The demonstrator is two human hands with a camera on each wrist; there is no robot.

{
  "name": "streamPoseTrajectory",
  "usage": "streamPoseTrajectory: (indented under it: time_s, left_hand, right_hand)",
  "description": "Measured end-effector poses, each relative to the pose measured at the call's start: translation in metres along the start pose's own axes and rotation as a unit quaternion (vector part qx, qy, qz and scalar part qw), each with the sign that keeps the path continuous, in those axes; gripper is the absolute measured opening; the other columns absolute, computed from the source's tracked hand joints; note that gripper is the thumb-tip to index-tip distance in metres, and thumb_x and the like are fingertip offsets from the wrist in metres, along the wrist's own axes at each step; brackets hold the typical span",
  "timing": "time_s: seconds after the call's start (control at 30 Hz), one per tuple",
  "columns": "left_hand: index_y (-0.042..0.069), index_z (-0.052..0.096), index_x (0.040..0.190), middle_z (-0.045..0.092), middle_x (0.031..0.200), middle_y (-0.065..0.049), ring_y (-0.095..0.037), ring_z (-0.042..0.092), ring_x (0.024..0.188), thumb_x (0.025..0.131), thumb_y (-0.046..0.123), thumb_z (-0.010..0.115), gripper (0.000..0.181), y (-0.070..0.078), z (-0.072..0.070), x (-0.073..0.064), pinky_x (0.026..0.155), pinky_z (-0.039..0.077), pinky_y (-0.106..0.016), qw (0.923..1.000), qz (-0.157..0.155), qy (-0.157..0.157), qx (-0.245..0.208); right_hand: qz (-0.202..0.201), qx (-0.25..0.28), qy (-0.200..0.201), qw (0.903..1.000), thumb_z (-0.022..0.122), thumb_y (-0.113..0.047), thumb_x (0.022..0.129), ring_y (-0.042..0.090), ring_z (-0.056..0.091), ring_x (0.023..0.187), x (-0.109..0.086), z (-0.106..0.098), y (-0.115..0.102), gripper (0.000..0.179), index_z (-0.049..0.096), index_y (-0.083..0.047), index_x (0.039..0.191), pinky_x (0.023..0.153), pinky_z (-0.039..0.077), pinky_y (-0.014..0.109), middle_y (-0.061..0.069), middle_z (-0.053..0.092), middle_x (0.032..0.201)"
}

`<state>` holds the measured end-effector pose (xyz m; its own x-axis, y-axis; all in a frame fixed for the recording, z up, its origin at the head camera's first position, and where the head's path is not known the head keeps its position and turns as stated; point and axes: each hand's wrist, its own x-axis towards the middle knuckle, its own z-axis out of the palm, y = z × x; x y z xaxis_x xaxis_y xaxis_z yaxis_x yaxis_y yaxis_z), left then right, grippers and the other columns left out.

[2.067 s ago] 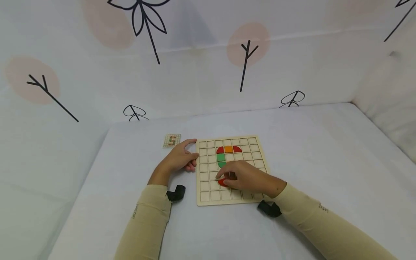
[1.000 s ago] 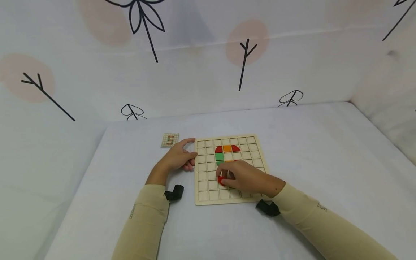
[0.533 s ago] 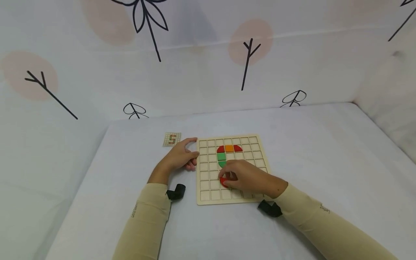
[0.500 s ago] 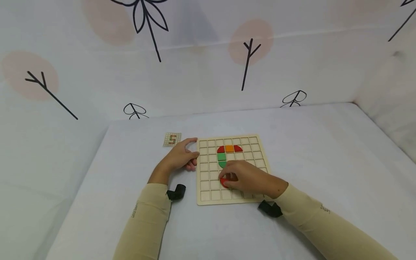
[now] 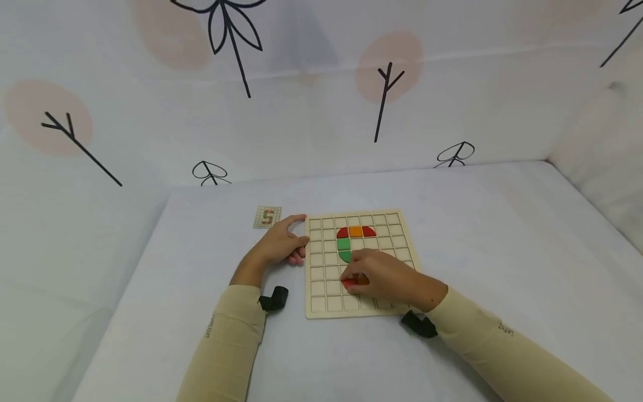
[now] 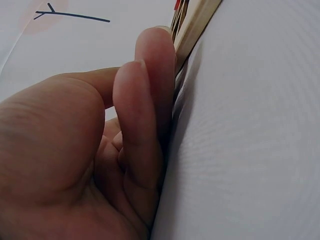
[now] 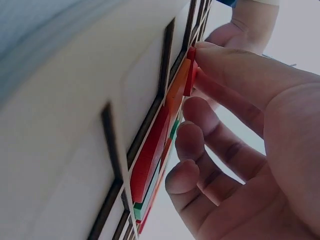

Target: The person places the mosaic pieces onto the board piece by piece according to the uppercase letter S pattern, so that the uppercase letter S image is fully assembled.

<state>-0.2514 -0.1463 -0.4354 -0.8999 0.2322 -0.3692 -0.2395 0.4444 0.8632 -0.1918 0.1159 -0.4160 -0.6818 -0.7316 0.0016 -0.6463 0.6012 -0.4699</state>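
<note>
My right hand point(image 5: 388, 274) pinches a red quarter-round tile point(image 5: 348, 284) between thumb and index finger, low over a cell of the wooden grid board point(image 5: 361, 314). In the right wrist view that red tile point(image 7: 191, 75) sits beside an orange tile point(image 7: 178, 86) in the same row, with another red tile point(image 7: 150, 155) further along. My left hand point(image 5: 277, 244) lies at the board's left side, index finger and thumb touching its edge. Up the board show a green square point(image 5: 344, 244), a green quarter-round point(image 5: 345, 256) and an orange square point(image 5: 355, 231) between two red quarter-rounds. My right hand hides the middle tiles.
A small card point(image 5: 267, 216) printed with an S-shaped coloured pattern on a grid lies beyond my left hand. White cloth point(image 5: 492, 234) covers the table and rises behind as a printed backdrop. A black wrist camera point(image 5: 273, 298) hangs beside my left cuff.
The red tile has turned between my right fingers and now sits lower, in line with the grid cell. Orange now shows behind my fingers. My left hand stays at the board's edge.
</note>
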Motion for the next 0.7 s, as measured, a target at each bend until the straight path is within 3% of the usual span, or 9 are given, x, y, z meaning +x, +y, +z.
streamPoseTrajectory:
  time_s: [0.4, 0.7]
  left_hand:
    - [0.025, 0.031, 0.156, 0.065, 0.069, -0.006, -0.013, 0.064, 0.052, 0.100, 0.015, 0.061, 0.064, -0.0035, 0.0047, 0.0014, 0.050, 0.054, -0.024, 1.0000, 0.001, 0.001, -0.003]
    - [0.026, 0.032, 0.156, 0.065, 0.069, -0.007, -0.014, 0.065, 0.052, 0.100, 0.016, 0.061, 0.063, -0.0029, 0.0036, 0.0033, 0.050, 0.054, -0.025, 1.0000, 0.003, 0.004, 0.002]
  right_hand:
    - [-0.021, -0.036, 0.011, 0.9991, 0.080, -0.025, 0.086, 0.008, 0.057, 0.090, -0.0047, 0.0051, -0.0006, 0.021, 0.080, -0.017, 0.106, 0.080, 0.054, 0.024, -0.006, 0.066, 0.101]
    - [-0.033, -0.059, 0.034, 0.9972, 0.082, -0.025, 0.084, 0.008, 0.055, 0.086, -0.0045, 0.0052, -0.0017, 0.020, 0.079, -0.017, 0.102, 0.075, 0.053, 0.021, -0.007, 0.066, 0.095]
